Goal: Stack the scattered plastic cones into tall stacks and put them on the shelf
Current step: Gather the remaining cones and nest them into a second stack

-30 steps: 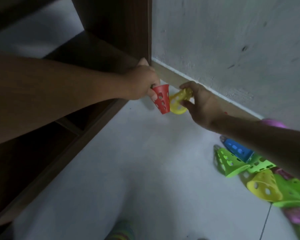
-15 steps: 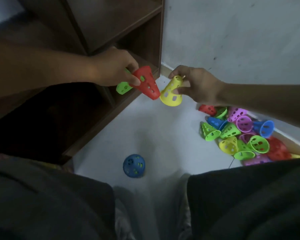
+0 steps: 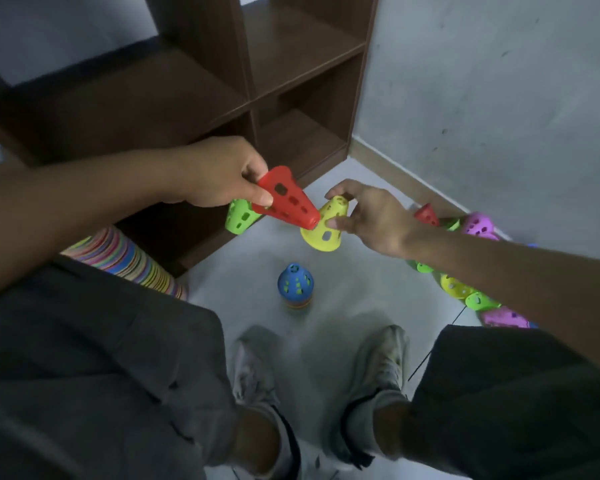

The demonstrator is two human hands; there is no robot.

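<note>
My left hand (image 3: 219,173) grips a red perforated cone (image 3: 288,197) near its narrow top, and a green cone (image 3: 240,216) hangs under the same hand. My right hand (image 3: 371,216) pinches a yellow cone (image 3: 326,230) by its tip, wide end down. The rim of the red cone touches the yellow one. A short stack topped by a blue cone (image 3: 295,280) stands on the floor below both hands. More cones lie in a loose pile (image 3: 465,289) along the wall at the right, partly hidden by my right arm.
A dark wooden shelf unit (image 3: 257,74) with open compartments stands at the back left against the grey wall. A tall multicoloured stack of cones (image 3: 129,261) lies by my left knee. My two shoes (image 3: 378,362) are on the white floor below the blue-topped stack.
The view has tilted down and pulled back, bringing my legs and shoes in. Both hands moved away from the wall corner with the red and yellow cones, which are now touching.
</note>
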